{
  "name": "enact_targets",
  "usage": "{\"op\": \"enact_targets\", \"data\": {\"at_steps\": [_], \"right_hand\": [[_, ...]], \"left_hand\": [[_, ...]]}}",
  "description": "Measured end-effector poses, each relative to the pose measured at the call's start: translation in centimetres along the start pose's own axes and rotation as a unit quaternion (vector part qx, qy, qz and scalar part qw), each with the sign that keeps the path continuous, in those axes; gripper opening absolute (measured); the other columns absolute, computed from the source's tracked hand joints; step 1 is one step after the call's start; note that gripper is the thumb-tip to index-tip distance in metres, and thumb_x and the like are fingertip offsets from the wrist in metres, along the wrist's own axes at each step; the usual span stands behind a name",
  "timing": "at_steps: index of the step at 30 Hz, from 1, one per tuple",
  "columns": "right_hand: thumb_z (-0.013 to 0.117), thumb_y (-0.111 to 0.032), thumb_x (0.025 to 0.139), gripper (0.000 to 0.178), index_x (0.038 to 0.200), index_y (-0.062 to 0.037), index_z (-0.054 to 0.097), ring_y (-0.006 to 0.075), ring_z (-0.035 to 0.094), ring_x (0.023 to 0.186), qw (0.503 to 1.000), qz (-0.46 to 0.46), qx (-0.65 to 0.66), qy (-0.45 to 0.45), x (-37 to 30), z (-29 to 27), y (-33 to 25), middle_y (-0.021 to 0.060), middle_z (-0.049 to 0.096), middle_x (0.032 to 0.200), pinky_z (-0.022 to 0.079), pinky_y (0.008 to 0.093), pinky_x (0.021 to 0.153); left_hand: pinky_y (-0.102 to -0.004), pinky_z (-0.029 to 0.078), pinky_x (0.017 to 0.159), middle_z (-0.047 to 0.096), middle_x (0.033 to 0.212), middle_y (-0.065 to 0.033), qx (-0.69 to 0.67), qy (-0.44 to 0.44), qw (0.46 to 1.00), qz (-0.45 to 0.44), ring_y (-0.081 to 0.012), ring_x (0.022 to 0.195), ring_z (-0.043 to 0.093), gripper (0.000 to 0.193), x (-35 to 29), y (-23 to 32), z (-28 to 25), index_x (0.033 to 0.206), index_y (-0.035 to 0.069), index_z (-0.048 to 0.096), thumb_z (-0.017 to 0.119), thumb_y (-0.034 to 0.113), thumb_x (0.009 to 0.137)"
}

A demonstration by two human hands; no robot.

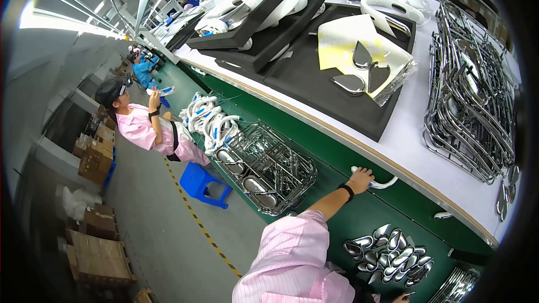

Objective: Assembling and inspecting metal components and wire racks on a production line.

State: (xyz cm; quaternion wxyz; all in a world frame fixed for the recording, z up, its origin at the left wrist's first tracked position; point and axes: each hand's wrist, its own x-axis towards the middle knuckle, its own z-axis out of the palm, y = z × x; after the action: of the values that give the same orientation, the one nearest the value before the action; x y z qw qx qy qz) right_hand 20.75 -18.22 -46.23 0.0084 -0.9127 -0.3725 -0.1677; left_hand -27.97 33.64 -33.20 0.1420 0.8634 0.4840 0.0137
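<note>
My left hand (360, 179) reaches out over the green bench, its fingers closed round one end of a white curved piece (386, 183). That piece lies by the bench's back edge, below the raised white shelf. At the lower edge of the view, only a bit of my right hand (402, 298) shows, with a small shiny thing at its fingers that is too cut off to name. Between my hands lies a heap of chrome, teardrop-shaped shells (393, 257). Left of my left arm stands a wire basket (269, 168) of shiny metal parts.
The raised shelf (314, 113) holds black foam trays (269, 33), a yellow-white sheet (342, 39) with mirror-like pieces, and stacked chrome frames (471, 95). White ring-shaped parts (210, 120) lie beyond the basket. A person in pink (140, 126) works there, near a blue stool (205, 184).
</note>
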Motion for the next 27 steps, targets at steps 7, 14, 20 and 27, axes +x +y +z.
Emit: {"op": "enact_targets", "data": {"at_steps": [7, 14, 20, 27], "right_hand": [[0.057, -0.054, 0.086, 0.056, 0.105, -0.0009, 0.06, 0.0318, 0.061, 0.069, 0.991, 0.129, 0.032, -0.008, 0.3, -2.0, 0.9, 0.0148, 0.062, 0.082, 0.05, 0.0438, 0.058], [0.06, -0.049, 0.087, 0.054, 0.106, 0.0012, 0.064, 0.0344, 0.065, 0.088, 0.936, 0.16, 0.308, -0.054, 7.0, -18.3, -8.8, 0.0202, 0.067, 0.098, 0.051, 0.0415, 0.074], [0.057, -0.031, 0.091, 0.047, 0.125, 0.0008, 0.051, 0.0289, 0.058, 0.097, 0.843, 0.059, 0.532, -0.054, 9.1, -20.1, -12.5, 0.0169, 0.06, 0.11, 0.046, 0.0397, 0.085], [0.059, -0.003, 0.083, 0.045, 0.127, -0.001, 0.047, 0.0178, 0.054, 0.089, 0.744, -0.057, 0.65, -0.143, 13.6, -32.9, -22.9, 0.0096, 0.055, 0.103, 0.045, 0.031, 0.08]], "left_hand": [[-0.0407, 0.045, 0.084, 0.06, 0.105, -0.0111, 0.079, -0.053, 0.995, 0.031, -0.0278, 0.099, 0.058, 0.031, 0.5, 0.3, -0.8, 0.105, 0.008, 0.06, 0.068, 0.017, 0.077], [-0.0435, 0.053, 0.072, 0.064, 0.088, -0.0211, -0.14, -0.031, 0.99, -0.006, -0.0348, 0.08, 0.065, 0.036, -1.9, 5.2, -4.6, 0.107, -0.002, 0.054, 0.065, 0.021, 0.081], [-0.0258, 0.05, 0.048, 0.061, 0.084, -0.0068, -0.732, -0.013, 0.668, -0.134, -0.0127, 0.056, 0.06, 0.046, -9.2, 11.7, -11.2, 0.115, 0.002, 0.047, 0.072, 0.022, 0.083], [-0.0218, 0.051, 0.055, 0.06, 0.089, -0.0038, -0.799, 0.04, 0.588, -0.121, -0.0085, 0.065, 0.06, 0.041, -18.3, 16.9, -14.7, 0.124, 0.007, 0.044, 0.064, 0.022, 0.091]]}}
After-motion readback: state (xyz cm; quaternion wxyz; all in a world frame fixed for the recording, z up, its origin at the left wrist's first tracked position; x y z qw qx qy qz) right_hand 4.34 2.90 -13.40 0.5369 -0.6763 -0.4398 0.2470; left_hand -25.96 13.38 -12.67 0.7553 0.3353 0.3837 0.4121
